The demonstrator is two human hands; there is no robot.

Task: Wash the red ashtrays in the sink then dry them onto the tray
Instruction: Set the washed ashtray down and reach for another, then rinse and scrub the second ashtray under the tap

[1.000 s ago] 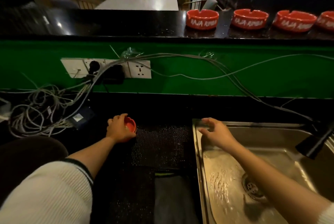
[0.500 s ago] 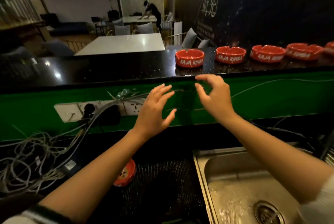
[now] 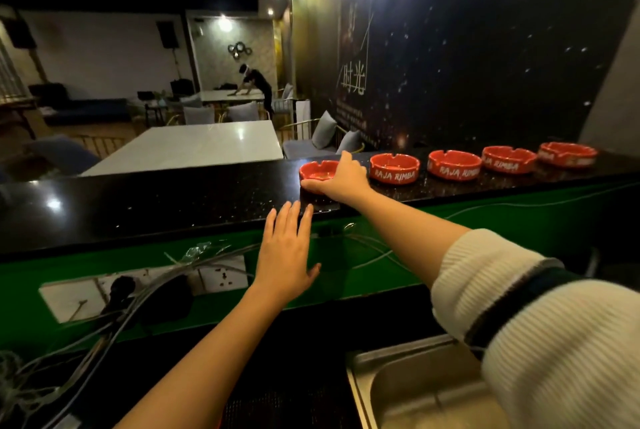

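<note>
- Five red ashtrays stood in a row on the raised black bench (image 3: 173, 207), and from the head view the right hand (image 3: 341, 179) was on the nearest ashtray (image 3: 318, 170), thumb along its near wall and fingers over the far rim, so that grip was grasping the ashtray.
- Left hand (image 3: 285, 252) hovered flat over the bench's front edge, fingers straight, its grip released and holding nothing.
- Biggest risk, as I judged it: the arm was at full stretch, so the hold looked shallow, and the ashtray could slip and drop onto the lower surface or the sink (image 3: 408, 390) below and chip.
- Second ashtray (image 3: 394, 169) sat just beside the held one; a sideways drag rather than a clean lift could have knocked it and nudged the remaining three ashtrays (image 3: 509, 160) along the row.
- Loose cables (image 3: 363, 241) ran along the green panel under the bench, right beneath the path down to the sink, and a low carry might have snagged them.
- Wall sockets (image 3: 221, 276) with plugs sat near the sink, so dripping hands or splashes looked a real hazard once washing began.
- No tray was plainly visible, so I could not tell where the dried piece would go.
</note>
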